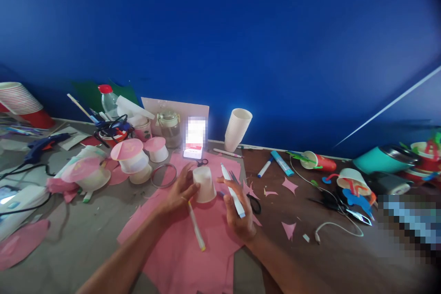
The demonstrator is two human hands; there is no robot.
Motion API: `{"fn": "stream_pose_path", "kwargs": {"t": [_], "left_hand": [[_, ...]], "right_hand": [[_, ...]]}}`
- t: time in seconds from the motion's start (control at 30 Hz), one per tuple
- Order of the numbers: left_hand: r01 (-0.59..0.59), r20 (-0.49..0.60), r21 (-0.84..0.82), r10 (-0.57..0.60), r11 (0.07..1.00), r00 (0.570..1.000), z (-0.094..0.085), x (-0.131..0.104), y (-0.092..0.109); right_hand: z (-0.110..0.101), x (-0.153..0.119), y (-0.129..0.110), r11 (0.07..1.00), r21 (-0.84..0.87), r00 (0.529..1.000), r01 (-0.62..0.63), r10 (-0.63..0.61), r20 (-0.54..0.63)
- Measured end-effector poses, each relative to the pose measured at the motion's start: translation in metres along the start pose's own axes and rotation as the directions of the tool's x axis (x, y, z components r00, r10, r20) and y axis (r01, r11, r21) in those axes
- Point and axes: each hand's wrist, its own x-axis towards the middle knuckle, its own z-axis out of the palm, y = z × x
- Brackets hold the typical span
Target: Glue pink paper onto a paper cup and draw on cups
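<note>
My left hand is closed on a white paper cup, which stands upside down over pink paper. In my right hand is a white marker with a light blue end; its tip points up and away from me, apart from the cup. A second marker, white with a yellow end, lies on the pink sheet between my forearms. Scissors with dark handles are partly hidden behind my right hand. Another small pair of dark scissor handles shows beyond the cup.
A lit phone leans at the back beside a glass jar. Stacked paper cups stand near the blue wall. Pink-topped cups and a glue gun are left. Pink scraps, a cable and decorated cups lie right.
</note>
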Motion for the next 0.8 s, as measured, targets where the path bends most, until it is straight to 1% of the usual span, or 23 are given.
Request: {"fn": "stream_pose_path", "kwargs": {"t": [0.07, 0.2, 0.27, 0.37, 0.43, 0.5, 0.57, 0.63, 0.7, 0.8], "left_hand": [[0.0, 0.005, 0.006, 0.0, 1.0, 1.0, -0.001, 0.0, -0.001], [-0.042, 0.042, 0.085, 0.038, 0.995, 0.998, -0.006, 0.0, -0.005], [-0.049, 0.066, 0.103, 0.042, 0.993, 0.997, -0.008, 0.0, -0.008], [-0.042, 0.142, 0.074, 0.031, 0.996, 0.989, -0.01, 0.0, -0.01], [-0.071, 0.188, 0.109, 0.05, 0.992, 0.981, -0.01, 0.001, -0.011], [-0.143, 0.161, 0.238, 0.106, 0.961, 0.981, -0.011, 0.003, -0.011], [-0.199, 0.091, 0.394, 0.177, 0.897, 0.98, -0.012, 0.005, -0.011], [-0.198, 0.04, 0.469, 0.203, 0.861, 0.978, -0.014, 0.006, -0.01], [-0.169, 0.029, 0.454, 0.176, 0.875, 0.984, -0.016, 0.005, -0.01], [-0.147, 0.046, 0.355, 0.139, 0.923, 0.989, -0.018, 0.003, -0.01]], "right_hand": [[0.001, -0.003, 0.001, 1.0, -0.004, 1.0, 0.018, -0.018, 0.024], [0.004, -0.007, 0.001, 1.0, -0.009, 0.996, -0.025, 0.025, 0.085], [0.005, -0.008, -0.001, 1.0, -0.01, 0.995, -0.029, 0.029, 0.094], [0.006, -0.008, -0.002, 1.0, 0.002, 0.995, 0.008, -0.008, 0.099], [0.006, -0.008, -0.004, 1.0, 0.003, 0.995, 0.029, -0.029, 0.1], [0.006, -0.009, -0.004, 0.999, 0.01, 0.995, 0.035, -0.036, 0.095], [0.006, -0.009, -0.004, 0.999, 0.033, 0.995, 0.032, -0.035, 0.091], [0.006, -0.007, -0.003, 0.998, 0.052, 0.997, 0.022, -0.025, 0.068], [0.005, -0.005, -0.001, 0.999, 0.041, 1.0, -0.002, 0.001, 0.025], [0.003, -0.002, 0.001, 0.999, 0.001, 0.999, -0.045, 0.045, -0.016]]}}
